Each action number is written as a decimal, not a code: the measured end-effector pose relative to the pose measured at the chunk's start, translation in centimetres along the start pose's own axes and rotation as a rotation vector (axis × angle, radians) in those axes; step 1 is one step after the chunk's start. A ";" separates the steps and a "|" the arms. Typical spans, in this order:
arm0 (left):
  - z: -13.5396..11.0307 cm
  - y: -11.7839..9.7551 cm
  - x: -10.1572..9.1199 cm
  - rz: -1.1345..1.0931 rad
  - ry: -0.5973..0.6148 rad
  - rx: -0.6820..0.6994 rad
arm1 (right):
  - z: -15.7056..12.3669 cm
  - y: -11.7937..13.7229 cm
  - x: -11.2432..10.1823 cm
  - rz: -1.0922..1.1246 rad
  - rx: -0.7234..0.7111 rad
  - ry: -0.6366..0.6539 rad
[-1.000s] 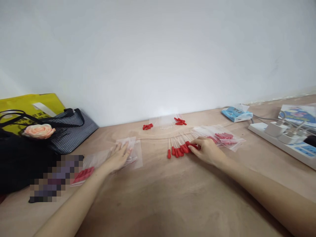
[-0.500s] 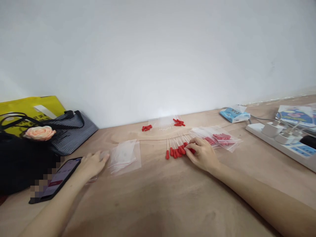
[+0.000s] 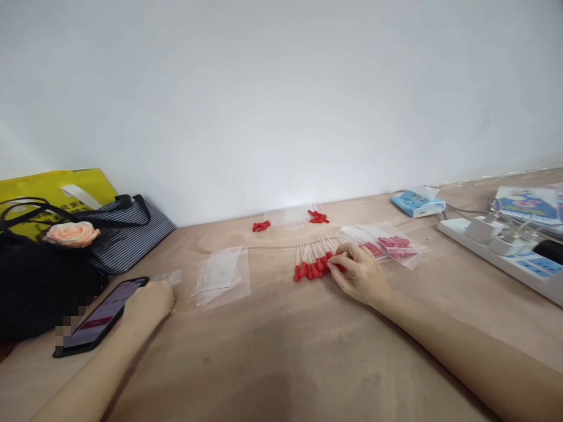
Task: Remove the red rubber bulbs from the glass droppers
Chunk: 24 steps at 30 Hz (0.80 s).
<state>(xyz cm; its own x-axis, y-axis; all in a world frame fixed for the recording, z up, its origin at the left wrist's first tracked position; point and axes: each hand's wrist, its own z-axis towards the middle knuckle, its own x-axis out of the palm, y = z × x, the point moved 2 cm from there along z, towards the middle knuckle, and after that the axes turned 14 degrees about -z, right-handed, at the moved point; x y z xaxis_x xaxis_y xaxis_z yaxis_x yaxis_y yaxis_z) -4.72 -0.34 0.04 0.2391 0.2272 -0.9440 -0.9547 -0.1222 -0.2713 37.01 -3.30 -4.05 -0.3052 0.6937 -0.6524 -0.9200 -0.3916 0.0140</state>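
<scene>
My right hand (image 3: 361, 273) rests on the wooden table (image 3: 281, 351), its fingers pinched on the red ends of a fan of thin red-tipped sticks (image 3: 311, 265). Curled closed beside a phone (image 3: 99, 319), my left hand (image 3: 148, 302) has a piece of clear plastic bag (image 3: 169, 276) sticking out past its fingers. A small stack of empty clear zip bags (image 3: 220, 276) lies between the two hands.
Filled clear bags with red pieces (image 3: 389, 244) lie right of the sticks. Loose red caps (image 3: 261, 225) and more sticks (image 3: 319, 217) sit by the wall. A striped handbag (image 3: 125, 234), yellow bag (image 3: 53, 184) and rose (image 3: 70, 233) stand left; tissue pack (image 3: 417, 203) and power strip (image 3: 505, 253) right.
My left hand slid back from the stack of clear bags toward the phone and curled closed, taking a clear bag along. My right hand drew the red-tipped sticks closer together.
</scene>
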 end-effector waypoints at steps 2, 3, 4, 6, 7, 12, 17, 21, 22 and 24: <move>-0.2 -0.5 -0.9 0.149 0.004 -0.024 | -0.1 0.0 0.2 0.009 -0.010 0.015; -0.2 -0.9 -1.5 0.236 0.009 -0.034 | -0.1 0.0 0.3 0.015 -0.011 0.018; -0.2 -1.4 -2.2 0.302 0.009 -0.037 | 0.0 0.0 0.3 0.022 -0.010 0.022; -0.2 -2.9 -3.5 0.440 -0.018 -0.038 | 0.5 0.3 0.1 0.023 -0.012 0.052; -0.2 -3.9 -4.2 0.476 -0.056 -0.031 | 0.8 0.7 0.0 0.016 -0.021 0.084; -0.4 -10.4 -4.8 0.434 -0.179 0.205 | 3.0 3.8 -0.2 -0.013 -0.168 0.291; -1.1 -16.5 -2.4 0.339 0.033 0.304 | 4.0 5.4 1.1 -0.118 -0.273 0.390; -1.0 -19.8 -0.6 0.249 0.132 0.339 | 3.9 5.2 1.9 -0.130 -0.283 0.403; -0.8 -20.5 -0.1 0.233 0.148 0.345 | 3.8 5.1 1.9 -0.135 -0.284 0.404; -0.3 -21.6 1.1 0.203 0.174 0.353 | 3.7 4.9 1.8 -0.149 -0.282 0.402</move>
<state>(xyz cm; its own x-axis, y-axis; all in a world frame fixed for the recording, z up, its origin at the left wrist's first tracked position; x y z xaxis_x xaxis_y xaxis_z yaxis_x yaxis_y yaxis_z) 16.19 2.21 4.79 0.0383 0.0630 -0.9973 -0.9802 0.1964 -0.0252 30.98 -1.69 -2.35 -0.0058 0.4892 -0.8721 -0.8274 -0.4921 -0.2705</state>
